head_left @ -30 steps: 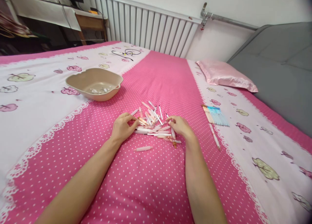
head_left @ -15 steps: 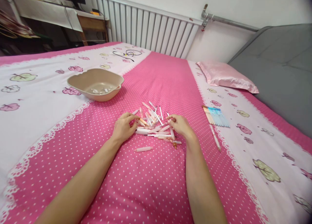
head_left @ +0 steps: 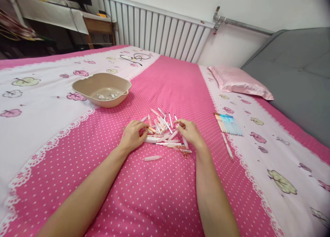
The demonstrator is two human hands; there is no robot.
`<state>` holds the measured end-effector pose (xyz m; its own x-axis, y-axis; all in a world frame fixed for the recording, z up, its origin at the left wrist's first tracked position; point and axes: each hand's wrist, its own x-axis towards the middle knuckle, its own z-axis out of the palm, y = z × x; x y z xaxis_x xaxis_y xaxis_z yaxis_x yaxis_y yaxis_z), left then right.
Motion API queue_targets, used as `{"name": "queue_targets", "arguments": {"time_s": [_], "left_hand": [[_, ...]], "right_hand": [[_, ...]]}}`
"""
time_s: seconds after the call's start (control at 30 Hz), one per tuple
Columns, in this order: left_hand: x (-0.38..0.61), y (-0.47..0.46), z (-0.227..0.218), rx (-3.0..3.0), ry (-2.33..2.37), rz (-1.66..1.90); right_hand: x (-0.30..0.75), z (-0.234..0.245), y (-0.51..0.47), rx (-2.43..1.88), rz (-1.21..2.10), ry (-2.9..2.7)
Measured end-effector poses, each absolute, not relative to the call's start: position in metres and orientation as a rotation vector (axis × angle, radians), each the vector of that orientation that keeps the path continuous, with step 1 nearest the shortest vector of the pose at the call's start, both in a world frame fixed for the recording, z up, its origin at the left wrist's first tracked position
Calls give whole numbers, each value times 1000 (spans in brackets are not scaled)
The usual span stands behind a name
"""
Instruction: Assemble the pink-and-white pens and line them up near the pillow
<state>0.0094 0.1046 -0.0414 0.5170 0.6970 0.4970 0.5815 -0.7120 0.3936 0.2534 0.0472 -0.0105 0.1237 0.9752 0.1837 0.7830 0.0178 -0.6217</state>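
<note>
Two bare hands of yours frame a loose pile of pen parts (head_left: 172, 135) on the pink dotted bedspread (head_left: 154, 199). Your left hand (head_left: 132, 135) is at the pile's left edge, thumb and forefinger partly spread and bent inward, their tips next to an orange piece (head_left: 152, 130); you cannot tell from this view whether they grip anything. Your right hand (head_left: 189, 132) is at the right edge, fingers loosely curled with the thumb near the forefinger, and whether a part is pinched there is too small to tell. Between them, pale pink barrels and slim white sticks lie crossed at many angles. Nearer you, one pink barrel (head_left: 152, 158) lies apart from the heap. Off to your right is a neat row of pens (head_left: 229, 124), blue and peach, with a single pen (head_left: 227, 147) lying just below it. Ahead on your left, a beige basin (head_left: 100, 80) contains small white pieces (head_left: 112, 96).
</note>
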Motion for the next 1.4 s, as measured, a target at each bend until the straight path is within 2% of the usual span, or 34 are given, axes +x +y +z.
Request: {"name": "queue_targets", "arguments": {"time_s": [0.3,0.47,0.87,1.2,1.4], "left_hand": [[9,103,-40,2573,1037,1016],[9,103,-39,2574,1035,976],[10,102,-41,2559,1024,1014],[10,102,-41,2526,1028,997],[10,101,-38,2488,1037,985]], "right_hand": [[251,-13,48,-1945,345,-1729],[237,-10,49,-1863,311,-1773],[196,-24,52,-2057,68,-1803],[197,-24,54,-2113,25,-1707],[203,-16,53,-2137,118,-1598]]}}
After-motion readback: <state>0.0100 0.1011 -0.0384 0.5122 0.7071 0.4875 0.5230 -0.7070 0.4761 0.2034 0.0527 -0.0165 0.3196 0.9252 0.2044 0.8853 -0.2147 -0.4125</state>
